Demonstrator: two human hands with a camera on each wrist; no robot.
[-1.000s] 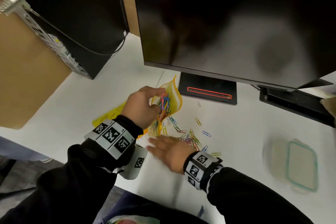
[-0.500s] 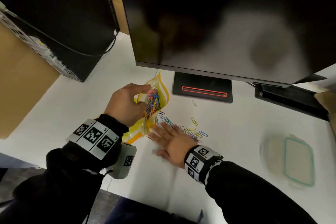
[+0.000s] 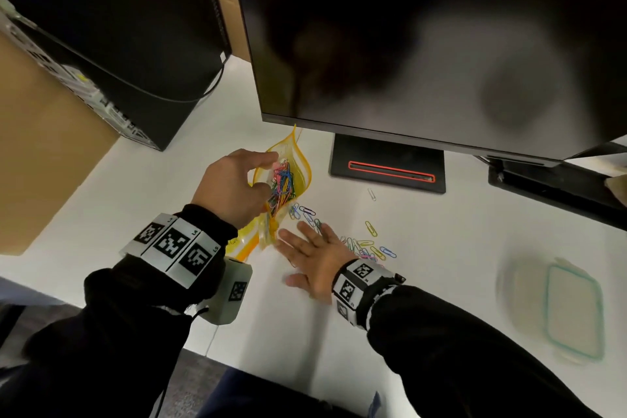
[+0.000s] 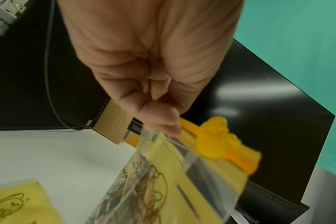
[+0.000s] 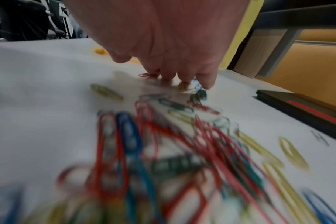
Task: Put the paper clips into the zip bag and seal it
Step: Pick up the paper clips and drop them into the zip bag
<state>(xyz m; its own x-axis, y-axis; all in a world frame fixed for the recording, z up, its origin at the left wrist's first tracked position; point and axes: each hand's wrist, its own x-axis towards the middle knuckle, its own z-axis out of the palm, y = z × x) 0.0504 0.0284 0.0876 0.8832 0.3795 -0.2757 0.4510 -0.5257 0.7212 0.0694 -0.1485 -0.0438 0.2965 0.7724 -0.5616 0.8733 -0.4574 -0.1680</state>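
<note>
Sweeping the loose paper clips [image 3: 359,244] toward the bag's mouth looks like the step in hand, and it would go best with the right hand [image 3: 314,260] kept flat and low on the white desk [image 3: 441,248], so the clips gather into 1 heap rather than skating out past the fingertips [image 5: 206,81]. That hand lies palm down, fingers straight and spread, gripping nothing; its fingers point to about 10 o'clock, at the bag. The left hand [image 3: 234,187] pinches the near lip of the yellow zip bag [image 3: 298,173] between thumb and curled fingers, holding it lifted off the desk with its mouth gaping. A good many clips already sit inside; the rest are scattered at about 3 o'clock from the bag, some under the right wrist, and 1 stray clip [image 3: 372,194] lies near the monitor base [image 3: 386,163]. The duck-shaped slider [image 4: 215,136] sits on the zip track, beside the pinching fingers; sealing is not yet done.
</note>
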